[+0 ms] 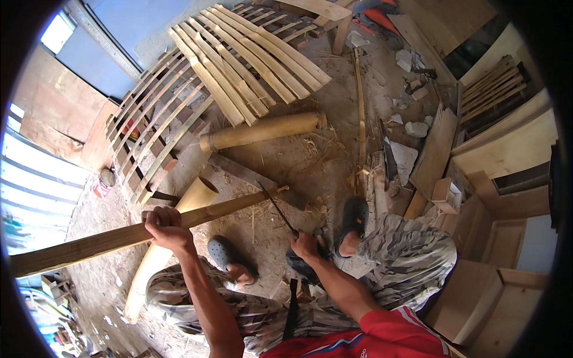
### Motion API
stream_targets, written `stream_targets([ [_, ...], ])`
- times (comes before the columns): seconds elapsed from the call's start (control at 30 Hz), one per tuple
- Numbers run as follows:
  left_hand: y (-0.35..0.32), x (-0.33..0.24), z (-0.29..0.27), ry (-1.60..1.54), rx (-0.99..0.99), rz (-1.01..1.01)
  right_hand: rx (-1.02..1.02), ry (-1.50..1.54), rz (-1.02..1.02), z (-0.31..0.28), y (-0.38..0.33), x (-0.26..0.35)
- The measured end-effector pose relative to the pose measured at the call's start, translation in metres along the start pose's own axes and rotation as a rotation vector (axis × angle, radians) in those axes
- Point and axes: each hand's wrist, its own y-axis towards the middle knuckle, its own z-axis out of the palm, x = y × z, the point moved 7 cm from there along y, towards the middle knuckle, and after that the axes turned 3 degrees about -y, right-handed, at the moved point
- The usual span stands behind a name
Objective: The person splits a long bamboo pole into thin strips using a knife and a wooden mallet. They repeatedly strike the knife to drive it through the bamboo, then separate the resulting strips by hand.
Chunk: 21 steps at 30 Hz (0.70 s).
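Gripping bamboo strip [116, 240] in left hand [167, 228]; small box [441, 190], contents unclear.

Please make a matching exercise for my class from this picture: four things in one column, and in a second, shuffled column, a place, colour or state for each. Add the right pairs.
Column one
1. Left hand
2. Right hand
3. Wide bamboo strips
4. Shirt

Column two
A. Lying on a slatted frame
B. Mostly red
C. Closed around a long bamboo piece
D. Closed on one end of a thin dark tool

Right pairs: 1-C, 2-D, 3-A, 4-B
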Motion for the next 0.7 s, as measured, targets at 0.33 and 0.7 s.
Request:
stream_targets([
  [0.33,-0.003,0.009,-0.003,-0.003,0.031,0.001,0.025,0.001,0.09,-0.002,0.009,-0.006],
  [0.7,-0.001,0.0,-0.009,0.062,-0.117,0.083,-0.053,0.073,0.026,0.005,-0.009,0.017],
])
